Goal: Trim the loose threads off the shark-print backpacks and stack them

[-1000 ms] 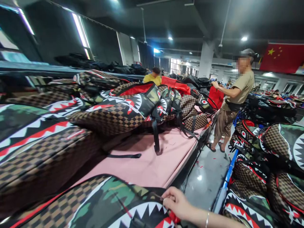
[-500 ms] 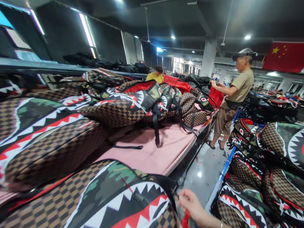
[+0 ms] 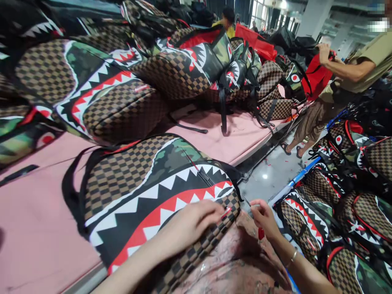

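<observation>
A backpack [image 3: 128, 175] with brown checks, camouflage and a printed shark mouth lies in front of me on the pink table. Across its lower panel reaches my left hand [image 3: 202, 216], fingers bent and closed on the fabric beside a small red-and-white tag [image 3: 226, 212]. My right hand [image 3: 263, 214] is just off the bag's right end, closed around small red-handled scissors [image 3: 246, 200]. Their thin point faces the bag's corner, and a red part shows below the fingers. Whether the tip touches the bag, I cannot tell.
More shark-print backpacks [image 3: 122, 102] are heaped along the far side of the pink table [image 3: 33, 228]. Others lie piled at right behind a blue rail [image 3: 294, 179]. A co-worker [image 3: 352, 77] stands in the aisle handling red fabric; another person [image 3: 228, 24] is farther back.
The view has tilted down and the front backpack appears farther right and more fully. My left hand has come into view onto it. My right hand stays near its right end.
</observation>
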The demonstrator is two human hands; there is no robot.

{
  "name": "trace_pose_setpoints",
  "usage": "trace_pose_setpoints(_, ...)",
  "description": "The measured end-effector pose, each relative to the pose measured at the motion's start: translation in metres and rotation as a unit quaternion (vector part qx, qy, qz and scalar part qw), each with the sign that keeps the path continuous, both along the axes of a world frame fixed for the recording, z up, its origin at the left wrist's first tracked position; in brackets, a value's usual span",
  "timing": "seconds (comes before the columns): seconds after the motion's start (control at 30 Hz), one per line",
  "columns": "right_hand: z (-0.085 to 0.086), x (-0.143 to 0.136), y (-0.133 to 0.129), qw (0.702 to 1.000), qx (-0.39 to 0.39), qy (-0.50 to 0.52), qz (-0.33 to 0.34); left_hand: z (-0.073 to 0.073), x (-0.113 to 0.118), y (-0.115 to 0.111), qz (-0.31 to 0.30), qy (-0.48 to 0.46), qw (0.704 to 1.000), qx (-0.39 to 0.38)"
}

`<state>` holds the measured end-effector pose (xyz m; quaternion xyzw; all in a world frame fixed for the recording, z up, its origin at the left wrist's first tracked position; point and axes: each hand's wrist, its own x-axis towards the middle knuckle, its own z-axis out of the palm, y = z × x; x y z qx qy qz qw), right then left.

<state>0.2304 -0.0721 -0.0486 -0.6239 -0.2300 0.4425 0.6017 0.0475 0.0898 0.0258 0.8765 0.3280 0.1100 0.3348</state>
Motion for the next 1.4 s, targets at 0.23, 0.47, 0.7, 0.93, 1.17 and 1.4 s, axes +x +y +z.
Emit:
trace_pose_setpoints(0.23, 0.003, -0.007, -0.015, 0.987, -0.027, -0.152, 0.037, -0.004, 0.055, 0.018, -0.144, 0.021, 0.987, -0.072)
trace_pose_setpoints(0.47, 0.035, -0.017, -0.004, 0.965, -0.082, -0.236, 0.085, -0.017, 0.056, 0.007, -0.112, -0.004, 0.991, -0.071)
trace_pose_setpoints(0.7, 0.054, -0.03, 0.008, 0.899, -0.103, -0.412, 0.105, -0.018, 0.054, 0.003, -0.093, -0.047, 0.991, -0.082)
trace_pose_setpoints(0.93, 0.041, -0.021, 0.013, 0.915, -0.059, -0.389, 0.092, -0.016, 0.053, 0.008, -0.021, -0.09, 0.99, -0.103)
trace_pose_setpoints(1.17, 0.023, -0.001, 0.004, 0.957, -0.015, -0.288, 0.025, -0.021, 0.03, 0.016, 0.005, -0.139, 0.99, 0.014)
trace_pose_setpoints(1.4, 0.021, -0.001, -0.003, 0.96, -0.018, -0.271, 0.065, -0.023, 0.033, -0.013, -0.083, -0.143, 0.985, 0.039)
